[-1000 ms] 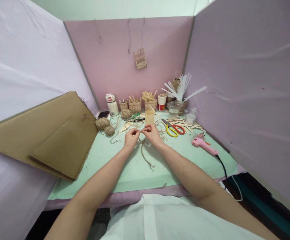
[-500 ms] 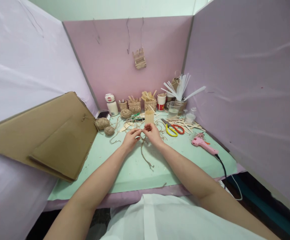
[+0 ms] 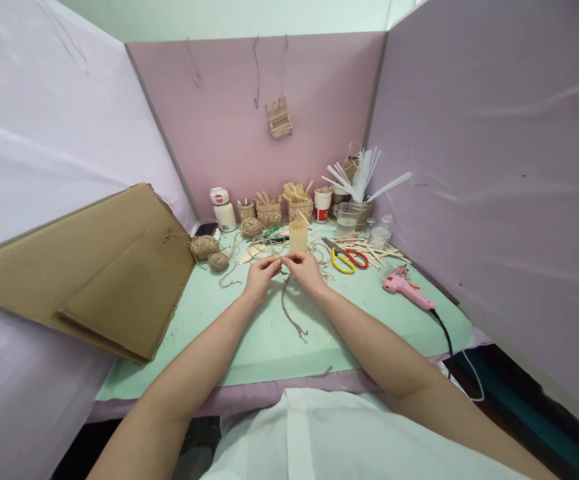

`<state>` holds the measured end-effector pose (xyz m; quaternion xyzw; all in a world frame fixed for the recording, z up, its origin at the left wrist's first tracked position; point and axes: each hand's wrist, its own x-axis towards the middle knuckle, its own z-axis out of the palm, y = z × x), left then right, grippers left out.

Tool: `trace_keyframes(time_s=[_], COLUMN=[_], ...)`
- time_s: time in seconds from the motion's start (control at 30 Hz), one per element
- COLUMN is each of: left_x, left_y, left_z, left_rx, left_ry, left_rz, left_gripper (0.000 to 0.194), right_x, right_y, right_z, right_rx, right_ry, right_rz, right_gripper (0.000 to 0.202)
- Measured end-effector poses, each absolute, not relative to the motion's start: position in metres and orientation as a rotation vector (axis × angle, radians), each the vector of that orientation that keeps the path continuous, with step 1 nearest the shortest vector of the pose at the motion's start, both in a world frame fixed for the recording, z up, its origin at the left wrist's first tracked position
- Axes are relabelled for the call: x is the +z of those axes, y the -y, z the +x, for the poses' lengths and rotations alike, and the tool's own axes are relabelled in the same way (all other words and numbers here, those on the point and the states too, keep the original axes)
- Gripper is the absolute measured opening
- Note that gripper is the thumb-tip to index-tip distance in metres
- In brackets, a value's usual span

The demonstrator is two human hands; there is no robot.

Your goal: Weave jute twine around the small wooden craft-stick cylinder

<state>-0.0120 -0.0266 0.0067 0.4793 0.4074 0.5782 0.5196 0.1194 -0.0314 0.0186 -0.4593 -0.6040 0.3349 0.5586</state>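
Over the middle of the pale green table, my left hand [image 3: 262,277] and my right hand [image 3: 305,270] meet at the fingertips. Both are closed in a pinch on brown jute twine [image 3: 286,303], whose loose end trails down onto the table toward me. The spot where the fingers grip it is mostly covered by them. Just beyond my right hand stands a small upright piece made of pale wooden sticks [image 3: 298,235]. Scissors with one yellow and one red handle [image 3: 344,257] lie to the right of my hands.
Balls of twine [image 3: 204,247] lie at the left beside a large cardboard sheet [image 3: 119,280]. Stick-filled baskets [image 3: 269,212], a white bottle [image 3: 224,212] and a paper cup [image 3: 322,204] line the back. A pink glue gun [image 3: 409,291] with a black cord lies at the right.
My right hand's fingers have lowered and flattened toward my left fingertips, uncovering more of the upright stick piece. The trailing twine end has stayed in place.
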Motion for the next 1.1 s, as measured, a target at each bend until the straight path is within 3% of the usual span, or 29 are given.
trace_keyframes(time_s=[0.43, 0.63, 0.93, 1.1], left_x=[0.016, 0.023, 0.019, 0.020], left_y=[0.033, 0.034, 0.031, 0.028], left_z=[-0.009, -0.012, -0.014, -0.016], left_rx=[1.198, 1.059, 1.081, 1.015], left_ry=[-0.806, -0.651, -0.672, -0.684], left_rz=[0.851, 0.720, 0.739, 0.640], left_gripper=[0.019, 0.013, 0.012, 0.009], right_x=[0.020, 0.016, 0.015, 0.014], right_y=[0.038, 0.032, 0.030, 0.029], right_z=[0.117, 0.115, 0.113, 0.114], right_rx=[0.593, 0.719, 1.227, 1.115], right_ry=[1.534, 1.522, 1.326, 1.410], right_rz=[-1.023, -0.992, -0.961, -0.886], right_gripper=[0.014, 0.017, 0.021, 0.019])
